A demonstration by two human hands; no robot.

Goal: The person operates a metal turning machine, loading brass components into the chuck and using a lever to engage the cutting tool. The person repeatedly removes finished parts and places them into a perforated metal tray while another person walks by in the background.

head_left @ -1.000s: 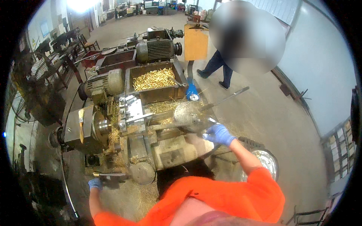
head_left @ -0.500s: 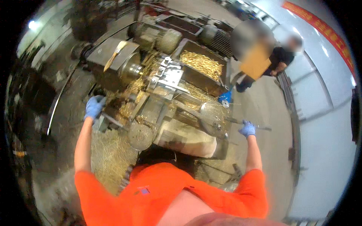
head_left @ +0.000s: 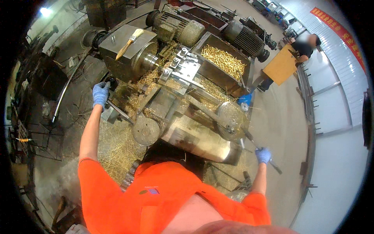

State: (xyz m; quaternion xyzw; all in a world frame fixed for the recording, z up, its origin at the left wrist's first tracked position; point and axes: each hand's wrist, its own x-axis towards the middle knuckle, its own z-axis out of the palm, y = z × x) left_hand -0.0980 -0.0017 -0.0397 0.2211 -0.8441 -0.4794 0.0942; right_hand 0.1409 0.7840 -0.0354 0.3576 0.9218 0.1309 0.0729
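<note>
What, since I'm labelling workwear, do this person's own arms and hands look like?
The left hand and right hand wear matching plain blue gloves, close-fitting and ending around the wrists. The sleeves are bright orange and short, ending around the elbows, so the forearms are bare. No marking is visible on either sleeve.

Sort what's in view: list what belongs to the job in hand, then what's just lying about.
Seems to belong:
Long lever, right hand closed on it
Dark round part, left hand at it, grip unclear
Probably brass-coloured pieces in the metal bin

Apparently just lying about:
Wooden-handled brush on the metal housing
Brass-coloured shavings on the floor
</note>
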